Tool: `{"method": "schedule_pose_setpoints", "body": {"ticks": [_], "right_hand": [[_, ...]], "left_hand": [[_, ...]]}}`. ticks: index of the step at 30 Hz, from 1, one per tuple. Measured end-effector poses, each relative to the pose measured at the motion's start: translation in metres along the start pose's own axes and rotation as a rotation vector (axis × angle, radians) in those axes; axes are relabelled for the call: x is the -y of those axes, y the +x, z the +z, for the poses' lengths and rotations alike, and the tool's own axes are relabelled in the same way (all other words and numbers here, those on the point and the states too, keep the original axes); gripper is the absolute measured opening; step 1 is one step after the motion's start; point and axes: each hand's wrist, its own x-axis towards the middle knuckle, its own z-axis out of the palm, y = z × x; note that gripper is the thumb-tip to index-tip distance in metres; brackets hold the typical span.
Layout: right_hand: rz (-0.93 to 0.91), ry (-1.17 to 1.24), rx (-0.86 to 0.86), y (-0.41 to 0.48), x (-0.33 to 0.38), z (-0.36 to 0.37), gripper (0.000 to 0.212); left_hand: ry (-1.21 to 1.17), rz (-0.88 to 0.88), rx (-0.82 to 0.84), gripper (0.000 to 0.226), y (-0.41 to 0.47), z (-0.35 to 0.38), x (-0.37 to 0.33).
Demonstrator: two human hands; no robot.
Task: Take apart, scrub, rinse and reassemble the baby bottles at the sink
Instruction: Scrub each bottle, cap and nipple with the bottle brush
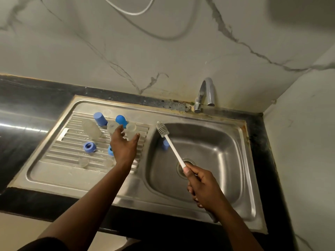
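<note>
We see a brushed steel sink (241, 142) with ribbed drainboard, a chrome tap (206, 93), frosted plastic bottles (91, 128), glossy dark stone surface (27, 105), and veined marble wall (163, 42).

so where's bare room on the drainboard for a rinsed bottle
Bare: the flat front strip of the drainboard, in front of the clear teats; also the basin floor right of the drain. Crowded: the back ribs, with bottles, blue caps and the left hand.
</note>
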Motion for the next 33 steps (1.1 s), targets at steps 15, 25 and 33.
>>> {"method": "schedule_pose_setpoints", "body": {"ticks": [15,25,33], "right_hand": [[-0.108,-0.081,-0.024,-0.007,0.001,0.015,0.025],[-0.291,-0.400,-0.068,-0.006,0.006,0.026,0.037],[-0.312,-0.451,-0.101,0.001,0.031,0.034,0.035]], "left_hand": [[-0.205,-0.001,0.188,0.059,0.009,-0.012,-0.021],[-0.743,-0.264,0.473,0.046,-0.024,-0.032,-0.068],[-0.677,-0.157,0.506,0.052,-0.036,-0.030,-0.069]]}}
